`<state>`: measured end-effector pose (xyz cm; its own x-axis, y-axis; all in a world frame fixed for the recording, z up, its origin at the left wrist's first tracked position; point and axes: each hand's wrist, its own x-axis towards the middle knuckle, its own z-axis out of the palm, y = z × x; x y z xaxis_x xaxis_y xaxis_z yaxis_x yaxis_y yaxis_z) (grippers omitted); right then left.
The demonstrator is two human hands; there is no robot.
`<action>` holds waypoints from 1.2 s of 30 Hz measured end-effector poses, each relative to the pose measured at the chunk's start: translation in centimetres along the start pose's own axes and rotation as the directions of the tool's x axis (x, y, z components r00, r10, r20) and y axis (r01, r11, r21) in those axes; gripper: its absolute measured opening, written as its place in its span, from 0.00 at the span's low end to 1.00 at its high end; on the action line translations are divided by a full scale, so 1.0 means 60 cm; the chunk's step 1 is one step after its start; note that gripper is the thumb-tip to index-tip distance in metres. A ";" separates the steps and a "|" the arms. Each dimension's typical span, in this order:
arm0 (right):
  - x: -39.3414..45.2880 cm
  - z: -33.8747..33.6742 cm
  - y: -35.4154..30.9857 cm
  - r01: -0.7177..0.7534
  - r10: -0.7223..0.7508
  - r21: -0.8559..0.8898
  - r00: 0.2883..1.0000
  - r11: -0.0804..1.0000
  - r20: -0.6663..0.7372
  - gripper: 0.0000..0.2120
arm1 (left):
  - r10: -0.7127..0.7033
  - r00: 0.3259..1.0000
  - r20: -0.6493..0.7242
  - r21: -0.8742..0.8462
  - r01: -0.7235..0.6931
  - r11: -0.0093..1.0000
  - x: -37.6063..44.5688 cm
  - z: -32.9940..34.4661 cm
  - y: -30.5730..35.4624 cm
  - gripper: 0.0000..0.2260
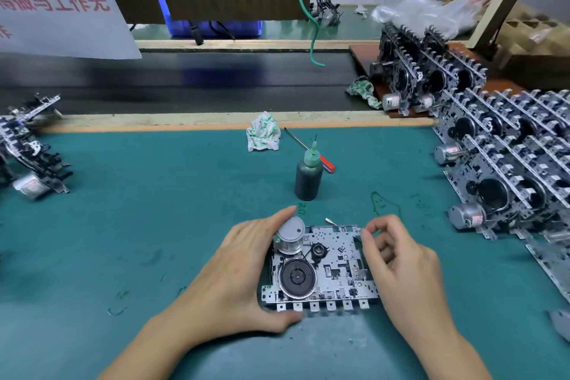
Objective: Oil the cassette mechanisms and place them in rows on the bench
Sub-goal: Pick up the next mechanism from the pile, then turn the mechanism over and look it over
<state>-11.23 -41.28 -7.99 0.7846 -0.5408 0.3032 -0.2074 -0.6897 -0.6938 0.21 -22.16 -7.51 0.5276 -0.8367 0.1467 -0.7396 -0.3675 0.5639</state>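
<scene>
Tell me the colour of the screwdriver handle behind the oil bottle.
Red, on the screwdriver; head view.

White sign [58,0] hung top left: red Chinese characters printed, cut by left edge; "与工作无" legible, character before them partly cropped and blurred; fragment of second red line seen lower at left edge, unreadable

Green mat [154,194]: green pen scribbles near oil bottle [308,177] and to its right, no word made out

Motor labels on stacked mechanisms [499,170] at right: red-and-white stickers seen, print too small to be read
</scene>
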 end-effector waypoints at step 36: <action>0.033 -0.019 -0.059 -0.436 -0.347 0.580 0.504 0.688 0.791 0.32 | 0.092 0.903 0.420 -0.905 0.410 0.112 0.029 0.003 0.008 0.51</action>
<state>-9.58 -40.44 -4.19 0.9296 0.3473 -0.1234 -0.1463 0.0402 -0.9884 0.69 -23.88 -7.11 0.2326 -0.9598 -0.1571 0.5121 -0.0165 0.8588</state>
